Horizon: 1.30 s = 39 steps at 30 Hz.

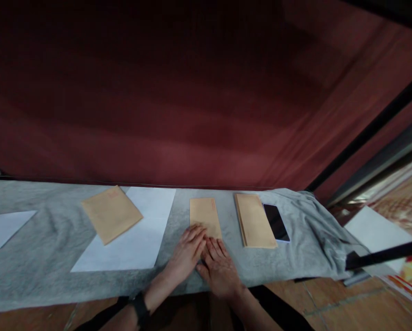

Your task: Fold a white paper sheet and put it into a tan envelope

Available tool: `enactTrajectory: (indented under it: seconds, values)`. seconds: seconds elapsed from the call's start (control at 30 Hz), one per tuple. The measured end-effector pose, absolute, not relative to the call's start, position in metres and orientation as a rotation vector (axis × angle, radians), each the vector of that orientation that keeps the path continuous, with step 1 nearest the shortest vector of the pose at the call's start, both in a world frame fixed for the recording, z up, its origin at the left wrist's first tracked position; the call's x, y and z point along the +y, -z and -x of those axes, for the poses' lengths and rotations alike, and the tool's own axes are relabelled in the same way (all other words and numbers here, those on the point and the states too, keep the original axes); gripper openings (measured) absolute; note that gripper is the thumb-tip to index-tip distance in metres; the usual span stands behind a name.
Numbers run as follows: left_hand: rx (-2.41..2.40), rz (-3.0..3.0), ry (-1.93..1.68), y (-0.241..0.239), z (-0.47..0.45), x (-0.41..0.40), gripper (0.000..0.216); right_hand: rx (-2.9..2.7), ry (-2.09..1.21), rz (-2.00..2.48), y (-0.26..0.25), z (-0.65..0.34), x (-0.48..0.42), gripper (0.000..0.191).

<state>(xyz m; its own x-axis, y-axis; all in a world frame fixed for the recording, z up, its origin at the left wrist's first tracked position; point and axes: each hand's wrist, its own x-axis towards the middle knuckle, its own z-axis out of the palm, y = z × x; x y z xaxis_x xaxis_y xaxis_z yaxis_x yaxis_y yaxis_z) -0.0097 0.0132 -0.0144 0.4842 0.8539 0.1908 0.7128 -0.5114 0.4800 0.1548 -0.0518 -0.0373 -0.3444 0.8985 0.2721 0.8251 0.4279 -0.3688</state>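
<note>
A narrow brown envelope [204,213] lies flat on the grey cloth in front of me. My left hand [187,254] rests palm down with its fingers stretched onto the envelope's near end. Beside it, my right hand [219,269] lies flat too, fingertips touching the envelope's near right corner. Both hands are open and hold nothing. A black band sits on my left wrist.
A stack of brown envelopes [254,220] lies to the right, next to a dark phone [276,222]. Left of my hands, another brown envelope [111,213] lies on a white sheet [137,243]. The grey cloth [37,257] covers the table; a red curtain hangs behind.
</note>
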Motion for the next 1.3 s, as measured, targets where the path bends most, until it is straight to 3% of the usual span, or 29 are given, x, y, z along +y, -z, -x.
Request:
enactTrajectory:
  seconds: [0.23, 0.47, 0.57, 0.67, 1.0, 1.3]
  values:
    - [1.197, -2.691, -0.262, 0.038, -0.019, 0.079, 0.052, -2.274, -0.214, 1.436, 0.051, -0.158, -0.047, 0.052]
    - [1.347, -2.738, -0.305, 0.034, -0.048, 0.145, 0.057, -2.297, -0.334, 1.384, 0.037, -0.161, -0.049, 0.062]
    - [1.318, -2.755, -0.311, 0.034, -0.050, 0.149, 0.057, -2.219, -0.501, 1.316, 0.026, -0.165, -0.044, 0.049]
    - [1.224, -2.808, -0.290, 0.039, -0.042, 0.133, 0.057, -1.952, -0.708, 1.303, 0.020, -0.170, -0.034, 0.028]
    - [0.970, -2.824, -0.355, 0.040, -0.005, 0.038, 0.055, -1.462, -0.707, 1.411, 0.031, -0.170, -0.027, 0.027]
    - [0.920, -2.871, -0.399, 0.036, 0.015, -0.029, 0.057, -1.849, -0.476, 1.454, 0.034, -0.164, -0.014, 0.036]
